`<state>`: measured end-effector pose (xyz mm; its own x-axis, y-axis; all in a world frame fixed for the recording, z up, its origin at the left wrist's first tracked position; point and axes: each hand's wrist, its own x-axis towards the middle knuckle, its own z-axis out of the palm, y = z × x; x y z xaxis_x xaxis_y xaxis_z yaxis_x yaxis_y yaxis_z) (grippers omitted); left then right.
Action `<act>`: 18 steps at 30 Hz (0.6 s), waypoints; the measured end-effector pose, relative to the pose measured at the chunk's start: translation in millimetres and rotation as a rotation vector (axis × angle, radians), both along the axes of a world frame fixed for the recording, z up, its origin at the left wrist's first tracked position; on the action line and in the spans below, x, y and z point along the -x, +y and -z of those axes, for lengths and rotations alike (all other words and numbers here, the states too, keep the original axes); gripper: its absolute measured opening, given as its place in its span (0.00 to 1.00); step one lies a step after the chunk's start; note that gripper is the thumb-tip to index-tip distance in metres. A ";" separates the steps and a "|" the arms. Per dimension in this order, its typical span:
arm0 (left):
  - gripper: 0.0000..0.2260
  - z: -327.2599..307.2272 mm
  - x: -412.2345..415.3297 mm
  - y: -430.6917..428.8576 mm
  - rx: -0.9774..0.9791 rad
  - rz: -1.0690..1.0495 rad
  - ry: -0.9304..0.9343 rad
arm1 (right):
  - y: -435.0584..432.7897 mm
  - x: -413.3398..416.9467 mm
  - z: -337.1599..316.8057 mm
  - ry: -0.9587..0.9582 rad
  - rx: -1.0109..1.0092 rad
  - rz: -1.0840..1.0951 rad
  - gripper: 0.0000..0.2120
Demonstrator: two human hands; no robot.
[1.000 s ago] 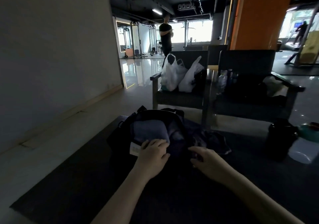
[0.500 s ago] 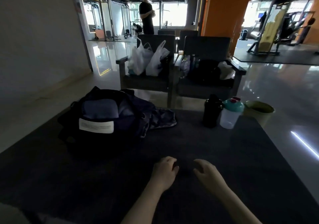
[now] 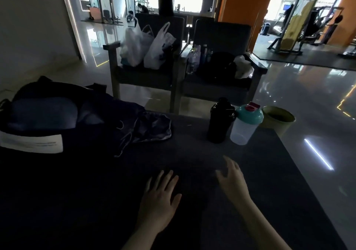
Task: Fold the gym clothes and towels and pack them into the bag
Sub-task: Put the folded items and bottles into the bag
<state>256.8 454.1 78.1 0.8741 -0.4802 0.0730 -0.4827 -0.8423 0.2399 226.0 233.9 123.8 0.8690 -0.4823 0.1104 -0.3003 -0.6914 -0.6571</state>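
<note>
Both hands are free over the dark tabletop (image 3: 192,153). The left hand (image 3: 160,194) lies flat, fingers spread, grasping nothing; the right hand (image 3: 231,178) hovers just beside it, fingers loose and apart, also empty.

Over at the left edge sits the bag (image 3: 48,95), dark and gaping open, and there's a folded bluish piece (image 3: 42,113) already tucked inside, with more dark fabric packed next to it. So part of the packing looks done. Not all of it, though: a pair of dark shorts (image 3: 150,126), drawstrings trailing, lies crumpled and spilling from the bag's right side onto the tabletop, unfolded as far as I can judge. That looks like the piece left to fold and stow, and the bag is not yet closed.

Near the far right of the tabletop stand a black bottle (image 3: 219,120) and a clear shaker with a teal lid (image 3: 244,124), touching or nearly so.

Writing? A white label (image 3: 32,143) on the bag's front carries faint lines of print, far too blurred to read. No brand is legible anywhere.
</note>
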 end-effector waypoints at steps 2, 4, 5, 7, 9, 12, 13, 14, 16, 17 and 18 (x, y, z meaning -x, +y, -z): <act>0.28 2.9 -0.9 0.6 -0.021 -0.005 -0.053 | -6.1 -26.5 -13.1 -0.121 0.025 0.085 0.28; 0.23 6.2 -1.8 0.6 0.005 -0.005 -0.051 | -12.0 -51.2 -30.3 -0.253 0.080 0.170 0.29; 0.22 8.0 -3.1 -0.1 0.014 0.003 -0.044 | -14.8 -63.3 -39.0 -0.306 0.106 0.204 0.30; 0.22 11.7 -5.6 -0.9 0.028 0.000 -0.084 | -20.6 -87.0 -56.1 -0.376 0.167 0.254 0.31; 0.23 16.6 -8.3 -1.9 0.037 -0.005 -0.130 | -26.4 -108.0 -69.8 -0.410 0.239 0.289 0.33; 0.23 21.3 -9.8 -0.3 0.047 0.004 -0.144 | -33.3 -133.2 -78.6 -0.375 0.287 0.295 0.36; 0.23 21.7 -8.9 0.1 0.033 0.005 -0.146 | -34.7 -139.1 -78.7 -0.348 0.289 0.296 0.36; 0.23 20.9 -7.6 0.4 0.024 0.003 -0.154 | -36.1 -144.3 -77.8 -0.316 0.285 0.301 0.36; 0.23 17.1 -5.4 0.4 0.018 -0.009 -0.151 | -36.8 -151.2 -74.0 -0.254 0.269 0.320 0.36; 0.23 15.1 -4.5 0.2 0.016 -0.015 -0.139 | -36.2 -153.4 -71.2 -0.235 0.256 0.325 0.37; 0.23 13.6 -3.8 0.3 0.014 -0.020 -0.125 | -34.8 -155.2 -68.8 -0.228 0.242 0.325 0.38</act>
